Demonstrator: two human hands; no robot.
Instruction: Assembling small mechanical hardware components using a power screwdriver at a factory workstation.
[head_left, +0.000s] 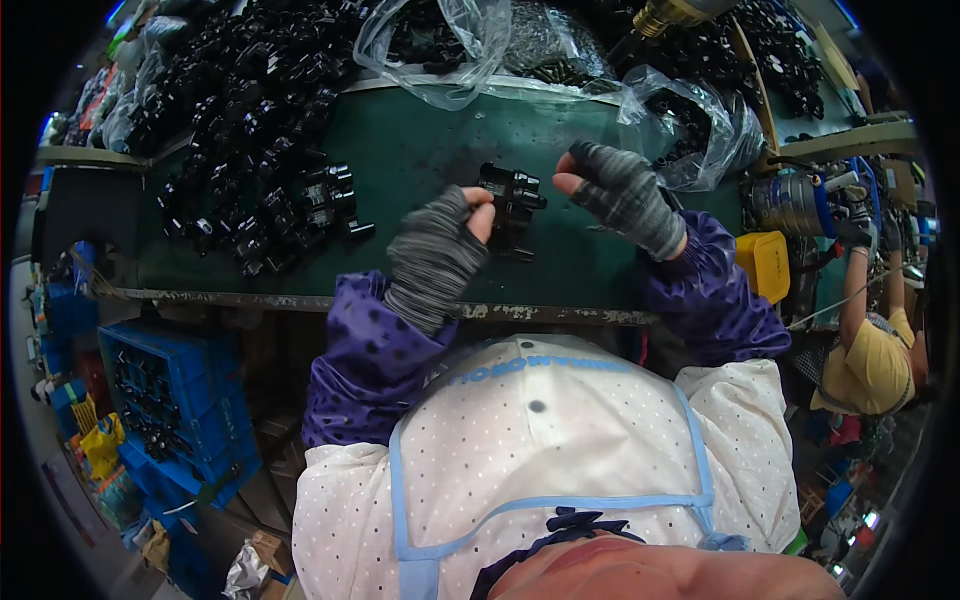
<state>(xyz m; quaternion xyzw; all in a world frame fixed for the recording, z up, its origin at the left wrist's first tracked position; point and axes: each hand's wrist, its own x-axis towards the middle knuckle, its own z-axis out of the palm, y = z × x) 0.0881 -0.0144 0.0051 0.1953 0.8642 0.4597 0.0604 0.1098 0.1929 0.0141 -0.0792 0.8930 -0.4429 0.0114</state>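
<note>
A glossy black plastic part (520, 190) with short tube-like ends lies on the green worktable (570, 265) in front of me. My left hand (440, 240), in a grey fingerless glove, is closed at the part's left edge, thumb and forefinger pinching there. Just right of the part and apart from it, my right hand (625, 195) is raised over the table in a matching glove. Its thumb and fingers are curled together, and whatever lies between them is too small or hidden to make out. Purple spotted sleeves cover both forearms.
Many similar black parts (240, 130) are heaped at the left. Clear plastic bags (690, 130) and small pieces line the back, below a power driver (670, 15). A yellow container (762, 266) stands at the right edge, blue crates (200, 390) lower left. Another person (870, 365) works at far right.
</note>
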